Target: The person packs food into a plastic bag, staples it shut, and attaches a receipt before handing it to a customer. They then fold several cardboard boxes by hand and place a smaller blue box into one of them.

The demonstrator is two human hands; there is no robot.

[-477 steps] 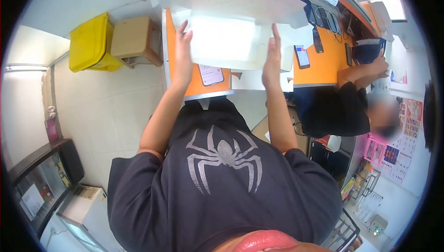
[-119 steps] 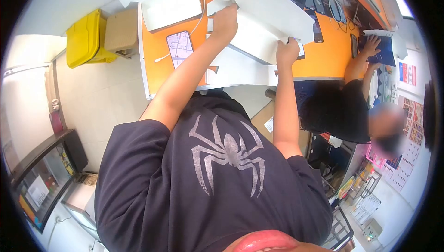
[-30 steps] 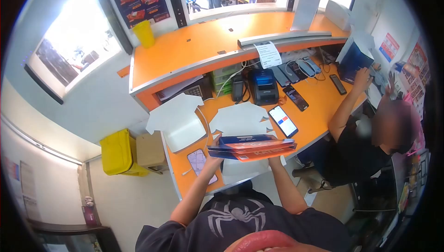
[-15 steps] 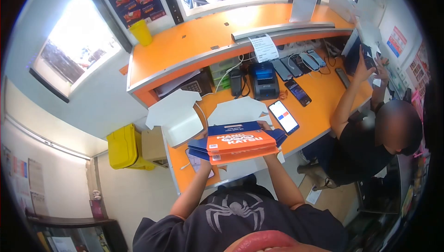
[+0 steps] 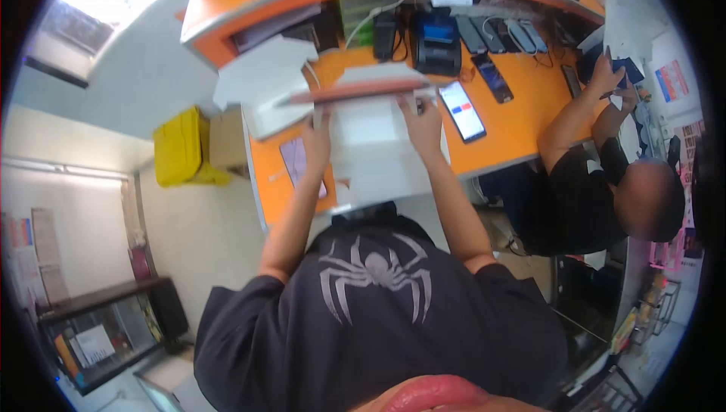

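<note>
Both hands are raised over the orange counter, gripping a stack of folded cardboard food boxes [image 5: 363, 93] between them. The stack is turned edge-on and blurred, so its print is hidden. My left hand [image 5: 319, 133] is closed on its left end, my right hand [image 5: 423, 121] on its right end. Below them lies white opened cardboard [image 5: 378, 147]. An open white box [image 5: 276, 113] stands to the left. A phone [image 5: 293, 161] lies near my left wrist, and a phone with a lit screen [image 5: 462, 112] lies right of my right hand.
Behind the stack stand a blue-black receipt printer [image 5: 437, 45] and a black handheld device [image 5: 385, 37]. More phones [image 5: 491, 77] lie to their right. A yellow bin [image 5: 180, 147] stands left of the counter [image 5: 503, 128]. On the right, a co-worker [image 5: 582, 200] handles a dark item.
The stack has tipped from showing its orange and blue printed face to edge-on, moving away from my body with both hands. My view has tilted down. The co-worker's hands have lowered slightly.
</note>
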